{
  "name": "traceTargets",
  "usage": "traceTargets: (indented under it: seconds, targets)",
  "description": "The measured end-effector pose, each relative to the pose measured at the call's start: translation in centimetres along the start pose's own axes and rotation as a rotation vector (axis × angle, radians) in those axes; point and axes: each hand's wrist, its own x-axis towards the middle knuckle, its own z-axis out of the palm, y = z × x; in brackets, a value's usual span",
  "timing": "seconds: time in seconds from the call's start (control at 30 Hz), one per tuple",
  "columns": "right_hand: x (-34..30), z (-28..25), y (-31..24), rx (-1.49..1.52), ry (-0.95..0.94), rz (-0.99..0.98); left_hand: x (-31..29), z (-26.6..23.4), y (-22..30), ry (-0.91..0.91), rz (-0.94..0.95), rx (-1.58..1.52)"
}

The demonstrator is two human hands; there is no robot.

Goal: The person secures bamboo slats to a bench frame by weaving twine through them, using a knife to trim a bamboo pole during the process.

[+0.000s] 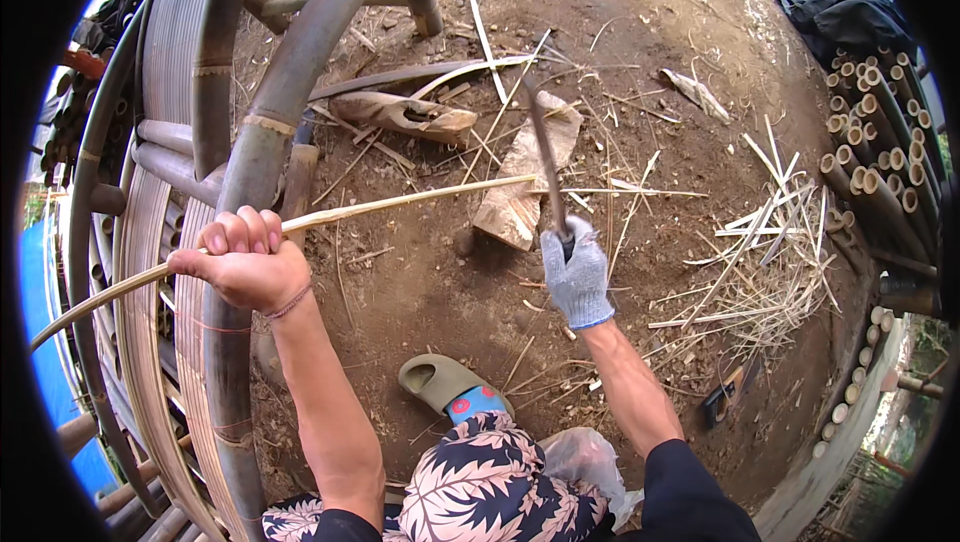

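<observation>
My left hand (250, 262), bare with a bracelet at the wrist, is closed around a long thin bamboo strip (420, 196). The strip runs from the lower left across to a flat wooden block (512, 210) on the dirt. A grey knit glove with a blue cuff covers my right hand (580, 277), which grips the handle of a long dark-bladed knife (546, 147). The blade points away from me over the block, slightly blurred, and crosses the view near the strip's far end. I cannot tell whether the two touch.
Close on my left stands a bamboo bench frame (262, 157). Beyond the block lies a hollow split log (400, 116). A heap of pale bamboo slivers (765, 262) covers the ground at right, with a dark tool (733, 392) nearby. Bamboo poles (880, 142) are stacked far right.
</observation>
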Motion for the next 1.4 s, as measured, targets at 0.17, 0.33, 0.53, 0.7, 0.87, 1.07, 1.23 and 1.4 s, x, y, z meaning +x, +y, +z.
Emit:
traceTargets:
  seconds: [0.17, 0.33, 0.53, 0.7, 0.87, 1.07, 1.23, 1.4]
  targets:
    - [1.4, 1.4, 4.0, -0.42, -0.187, 0.001, 0.4, 0.2, -0.2, 0.014, -0.012, -0.012]
    - [2.0, 0.8, 4.5, -0.272, -0.357, 0.183, 0.3, -0.9, -0.3, 0.072, -0.035, 0.028]
    - [1.6, 0.2, -0.8, -0.009, 0.054, -0.159, 0.7, -0.5, -0.5, 0.05, 0.0, 0.044]
    - [3.1, 2.5, 5.2, -0.479, -0.305, 0.232, -0.1, 0.4, -0.4, 0.024, 0.017, 0.035]
    - [3.3, 1.5, 3.1, -0.117, -0.19, 0.089, 0.7, -1.5, -0.9, 0.03, 0.006, 0.013]
    - [1.5, 3.2, 7.3, -0.226, -0.163, 0.109, 0.4, -0.4, -0.6, 0.033, -0.005, 0.034]
    - [5.6, 2.0, 6.8, -0.235, -0.28, 0.108, -0.2, 0.1, -0.5, -0.017, 0.019, -0.04]
    - [1.7, 2.3, 4.5, -0.585, -0.146, 0.039, -0.4, 1.2, 9.4, -0.272, 0.025, 0.084]
